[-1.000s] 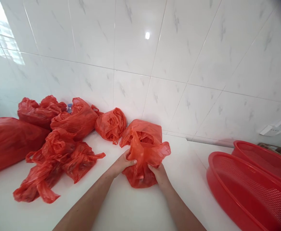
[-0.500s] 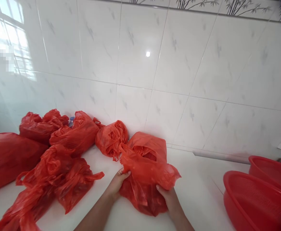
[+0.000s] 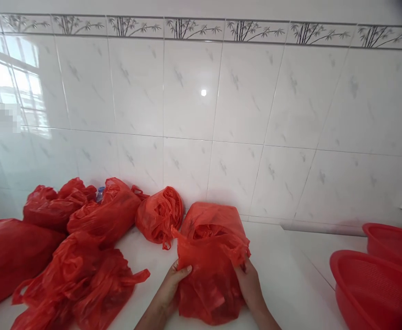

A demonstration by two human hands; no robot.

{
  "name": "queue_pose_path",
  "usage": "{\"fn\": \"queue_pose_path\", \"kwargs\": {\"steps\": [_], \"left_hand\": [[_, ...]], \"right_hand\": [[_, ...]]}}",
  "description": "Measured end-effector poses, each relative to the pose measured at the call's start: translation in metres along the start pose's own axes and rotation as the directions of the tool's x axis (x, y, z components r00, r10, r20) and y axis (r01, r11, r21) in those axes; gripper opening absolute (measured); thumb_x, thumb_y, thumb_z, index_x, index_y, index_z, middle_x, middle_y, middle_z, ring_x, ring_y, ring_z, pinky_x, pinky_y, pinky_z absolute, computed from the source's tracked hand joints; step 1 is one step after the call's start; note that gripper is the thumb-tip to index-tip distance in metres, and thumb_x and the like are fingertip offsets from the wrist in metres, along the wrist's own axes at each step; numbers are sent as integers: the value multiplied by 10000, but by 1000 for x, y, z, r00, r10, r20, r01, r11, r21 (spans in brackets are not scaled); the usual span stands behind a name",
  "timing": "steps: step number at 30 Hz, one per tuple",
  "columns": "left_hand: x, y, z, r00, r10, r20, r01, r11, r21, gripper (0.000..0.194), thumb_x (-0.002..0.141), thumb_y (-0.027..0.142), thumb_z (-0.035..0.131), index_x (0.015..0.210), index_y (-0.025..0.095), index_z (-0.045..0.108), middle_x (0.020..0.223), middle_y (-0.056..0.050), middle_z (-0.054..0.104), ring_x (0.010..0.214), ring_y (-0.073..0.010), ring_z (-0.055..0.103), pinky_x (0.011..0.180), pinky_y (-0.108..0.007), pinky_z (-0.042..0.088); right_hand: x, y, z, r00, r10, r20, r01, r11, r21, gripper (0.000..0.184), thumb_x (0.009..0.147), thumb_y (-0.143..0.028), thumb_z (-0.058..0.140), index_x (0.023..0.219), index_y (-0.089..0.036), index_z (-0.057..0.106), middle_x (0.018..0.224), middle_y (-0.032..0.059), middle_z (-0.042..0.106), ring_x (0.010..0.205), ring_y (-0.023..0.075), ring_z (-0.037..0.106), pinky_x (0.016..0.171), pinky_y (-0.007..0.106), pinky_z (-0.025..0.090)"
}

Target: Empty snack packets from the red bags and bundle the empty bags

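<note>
A red plastic bag stands upright in front of me, with something dark and a paler patch showing faintly through its lower part. My left hand grips its left side, thumb on the front and fingers behind. On the right edge, near the gathered rim, my right hand is closed on the plastic; its fingertips are partly hidden. Directly behind sits another red bag, its crumpled opening facing me. A knotted red bag lies just to the left of that one.
More filled red bags crowd the left side, with a blue-capped bottle between them. Two red plastic baskets stand at the right. A white tiled wall rises behind the white countertop.
The held bag's top, folded over toward the right before, now stands more upright and spread. My right hand has moved up along its edge. The view has tilted upward.
</note>
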State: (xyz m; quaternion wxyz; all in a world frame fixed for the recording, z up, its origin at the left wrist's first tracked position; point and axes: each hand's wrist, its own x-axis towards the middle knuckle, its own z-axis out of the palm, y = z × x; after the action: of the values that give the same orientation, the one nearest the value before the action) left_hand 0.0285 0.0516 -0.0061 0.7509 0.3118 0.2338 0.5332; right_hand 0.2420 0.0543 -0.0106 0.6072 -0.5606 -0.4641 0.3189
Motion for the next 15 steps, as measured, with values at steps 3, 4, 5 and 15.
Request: {"fn": "queue_pose_path", "kwargs": {"steps": [3,4,5,15], "left_hand": [[2,-2,-1,1000,22,-10,-22,999,-23,227,638,164,714,853,174,643,897,-76,708,871,-274,673,797,-391,513],[3,-3,-2,999,29,-15,-29,999,-33,225,629,142,700,844,175,643,873,-71,710,852,-271,676,791,-391,512],[3,-5,-2,999,35,-20,-36,998,-45,229,619,121,685,837,176,643,850,-66,711,828,-267,678,782,-391,512],[4,-11,-4,986,161,49,-153,979,-131,274,654,111,614,920,150,667,872,-101,714,868,-265,671,839,-385,484]], "right_hand": [[-5,7,0,999,-31,12,31,999,-27,409,663,-456,645,1016,-249,666,969,39,697,930,270,632,798,364,503],[-9,9,0,998,-45,33,47,998,-49,409,667,-443,639,1024,-246,664,969,43,697,926,272,633,813,369,498],[-13,10,0,997,-55,61,60,995,-74,399,674,-433,627,1023,-244,664,963,48,698,914,275,637,819,376,495],[-14,18,-8,959,40,279,6,986,-164,374,551,-502,720,837,-261,705,901,61,718,895,337,648,753,402,539]]}}
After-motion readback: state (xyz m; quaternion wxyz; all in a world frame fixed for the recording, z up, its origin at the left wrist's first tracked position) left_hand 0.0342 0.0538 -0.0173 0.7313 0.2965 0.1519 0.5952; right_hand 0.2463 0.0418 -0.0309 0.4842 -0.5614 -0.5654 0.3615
